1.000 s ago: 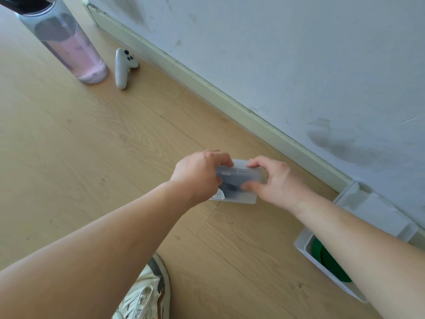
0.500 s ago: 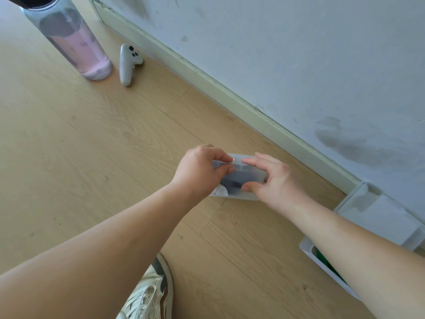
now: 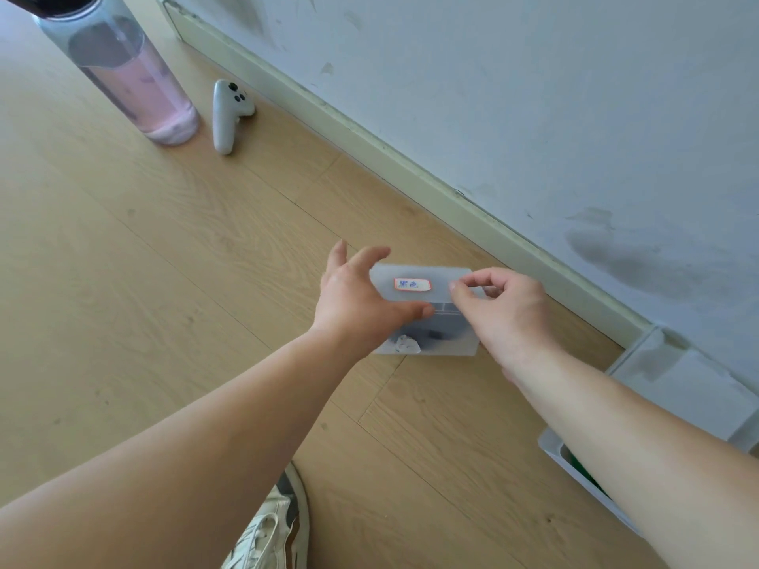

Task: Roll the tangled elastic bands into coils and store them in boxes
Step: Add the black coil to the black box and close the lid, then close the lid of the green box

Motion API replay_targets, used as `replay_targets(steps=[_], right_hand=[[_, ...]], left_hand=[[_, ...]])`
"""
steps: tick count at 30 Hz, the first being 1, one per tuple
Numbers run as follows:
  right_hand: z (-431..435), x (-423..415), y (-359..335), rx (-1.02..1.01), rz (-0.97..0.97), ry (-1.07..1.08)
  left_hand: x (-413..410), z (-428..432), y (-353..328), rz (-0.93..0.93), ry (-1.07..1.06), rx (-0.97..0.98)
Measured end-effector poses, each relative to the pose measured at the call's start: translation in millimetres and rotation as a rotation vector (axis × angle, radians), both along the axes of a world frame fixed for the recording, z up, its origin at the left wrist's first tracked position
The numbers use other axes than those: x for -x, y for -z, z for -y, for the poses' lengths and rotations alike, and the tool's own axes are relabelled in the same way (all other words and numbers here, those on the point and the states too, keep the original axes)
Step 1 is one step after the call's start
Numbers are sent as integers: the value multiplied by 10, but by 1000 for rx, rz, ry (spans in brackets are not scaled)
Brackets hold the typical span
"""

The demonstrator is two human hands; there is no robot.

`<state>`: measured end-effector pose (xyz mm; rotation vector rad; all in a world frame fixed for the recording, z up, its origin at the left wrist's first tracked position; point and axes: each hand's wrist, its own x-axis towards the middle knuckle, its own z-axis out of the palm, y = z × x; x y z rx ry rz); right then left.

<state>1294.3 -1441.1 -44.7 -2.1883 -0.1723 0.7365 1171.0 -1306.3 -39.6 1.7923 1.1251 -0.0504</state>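
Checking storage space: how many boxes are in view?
2. A translucent box on the floor mid-frame, its lid pinched by the right hand; a white box at the right edge, partly hidden by that forearm.

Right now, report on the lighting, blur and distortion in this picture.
Head view: soft, even daylight, no glare; wide-angle stretch makes the clear plastic bottle of pink liquid lean at the corner; the left hand has slightly blurred fingertips; the red-bordered paper label on the translucent grey box lid is too soft to read.
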Motion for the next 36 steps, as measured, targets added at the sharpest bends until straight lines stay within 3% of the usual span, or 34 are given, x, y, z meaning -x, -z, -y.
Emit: replay_targets(steps=[3,6,17,22,24,32,36], right_hand=[[26,56,-7,-15,27,-53],[65,122,26,1,52,-171],[180,170,222,122,90,-301],[195,110,284,260,564,-516],[237,125,343,270,646,-644],[268,9,357,368,569,-664],[169,-150,285,490,503,-674]], left_hand=[[55,96,36,-46,-3,17],[104,87,114,39,15,3],[34,117,333,51,215,-245],[113,117,347,110,246,-492],[188,189,377,141,331,-591],[-10,69,553,159,442,-734],[-316,-70,388,-4,553,-664]])
